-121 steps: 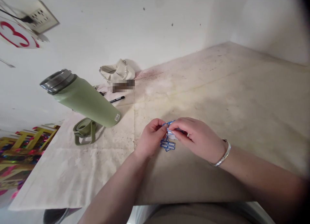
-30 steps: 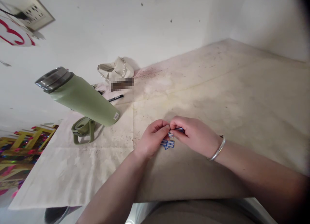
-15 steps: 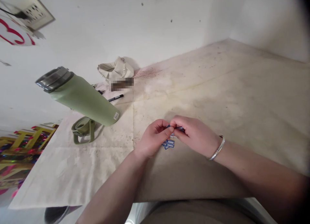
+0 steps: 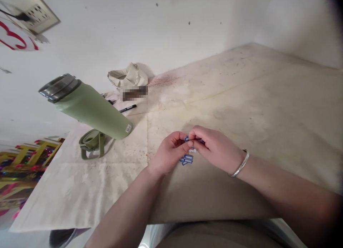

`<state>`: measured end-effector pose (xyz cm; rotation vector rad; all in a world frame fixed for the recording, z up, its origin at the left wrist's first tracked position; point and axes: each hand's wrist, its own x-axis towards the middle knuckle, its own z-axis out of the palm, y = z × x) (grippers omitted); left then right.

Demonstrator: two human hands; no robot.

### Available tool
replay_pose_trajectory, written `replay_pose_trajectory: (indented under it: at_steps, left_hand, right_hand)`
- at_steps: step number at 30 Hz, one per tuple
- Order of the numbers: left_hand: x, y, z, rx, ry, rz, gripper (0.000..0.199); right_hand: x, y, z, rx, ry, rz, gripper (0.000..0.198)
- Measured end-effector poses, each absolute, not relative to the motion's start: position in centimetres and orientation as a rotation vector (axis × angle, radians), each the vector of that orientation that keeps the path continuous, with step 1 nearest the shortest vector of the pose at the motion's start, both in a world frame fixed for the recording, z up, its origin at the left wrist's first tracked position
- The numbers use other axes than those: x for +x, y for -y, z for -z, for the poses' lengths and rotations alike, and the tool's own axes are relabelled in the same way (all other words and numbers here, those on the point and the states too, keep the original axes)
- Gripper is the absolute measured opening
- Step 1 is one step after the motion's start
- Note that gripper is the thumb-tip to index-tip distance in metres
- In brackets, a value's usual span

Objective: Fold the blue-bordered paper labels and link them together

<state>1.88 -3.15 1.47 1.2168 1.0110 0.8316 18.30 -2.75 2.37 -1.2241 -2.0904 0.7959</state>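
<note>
Above the table, my left hand [image 4: 169, 153] and my right hand [image 4: 215, 145] meet with their fingertips together. Between them is a small blue-edged white piece [image 4: 187, 138], which looks like a label. Thumb and forefinger of each hand are closed on it, and the fingers hide most of it. More blue shows under my right fingers, too covered to make out. Just below the fingertips, several small white labels with blue borders [image 4: 188, 159] lie in a loose cluster on the table. A silver bangle [image 4: 241, 164] circles my right wrist.
A light cloth covers the table [image 4: 241, 108]. To the left stands a green tumbler [image 4: 93, 108] with a steel rim, its green handled lid [image 4: 92, 144] beside it. Behind are a black pen [image 4: 128, 108] and a cream bag [image 4: 130, 76] against the wall.
My right fingers have shifted slightly up, and more of the blue-edged piece shows between the fingertips. The left hand and the cluster of labels stay nearly in place.
</note>
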Motion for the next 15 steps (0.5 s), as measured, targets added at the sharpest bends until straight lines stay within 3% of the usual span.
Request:
replay_pose_trajectory:
  at_steps: [15]
  left_hand:
    - [1.83,3.21,-1.43,1.226,-1.042,-0.822,0.026]
  right_hand:
    - [18.19,2.62,-2.64,-1.237,2.071,-0.776,0.008]
